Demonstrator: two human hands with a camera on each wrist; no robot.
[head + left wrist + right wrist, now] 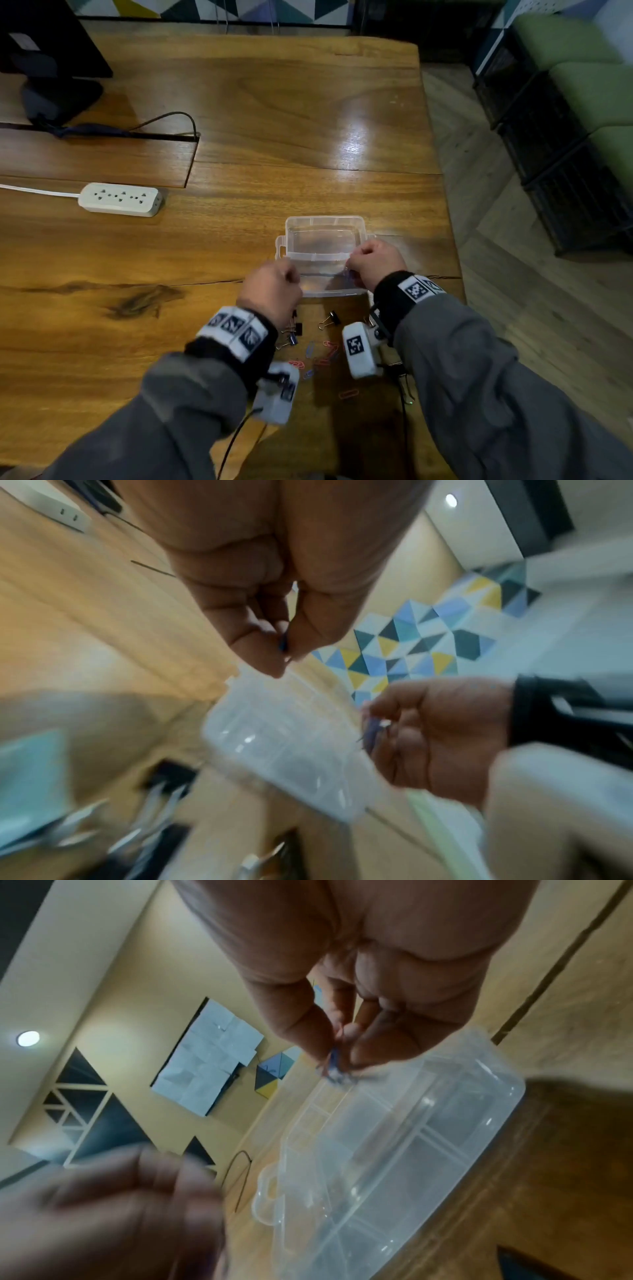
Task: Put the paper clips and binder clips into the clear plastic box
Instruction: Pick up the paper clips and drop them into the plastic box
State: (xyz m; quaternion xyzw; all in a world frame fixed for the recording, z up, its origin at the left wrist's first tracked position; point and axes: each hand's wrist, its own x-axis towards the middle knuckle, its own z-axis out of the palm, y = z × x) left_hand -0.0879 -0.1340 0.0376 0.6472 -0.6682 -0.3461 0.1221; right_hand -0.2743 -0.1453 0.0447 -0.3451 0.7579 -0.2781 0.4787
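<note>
The clear plastic box (pixel 322 219) lies open on the wooden table, with its lid folded toward me. My left hand (pixel 291 274) hovers at the box's near left corner and pinches a small blue clip (pixel 282 645) between thumb and forefinger. At the near right corner, my right hand (pixel 352 270) pinches another blue clip (pixel 333 1066) just above the box (pixel 479 1096). Loose binder clips (pixel 330 320) and coloured paper clips (pixel 329 349) lie on the table between my wrists. No clip shows inside the box.
A white power strip (pixel 120 199) lies at the left. A monitor base (pixel 58 96) and a cable slot stand at the far left. The table's right edge (pixel 452 240) runs close beside the box, with floor and green seats beyond.
</note>
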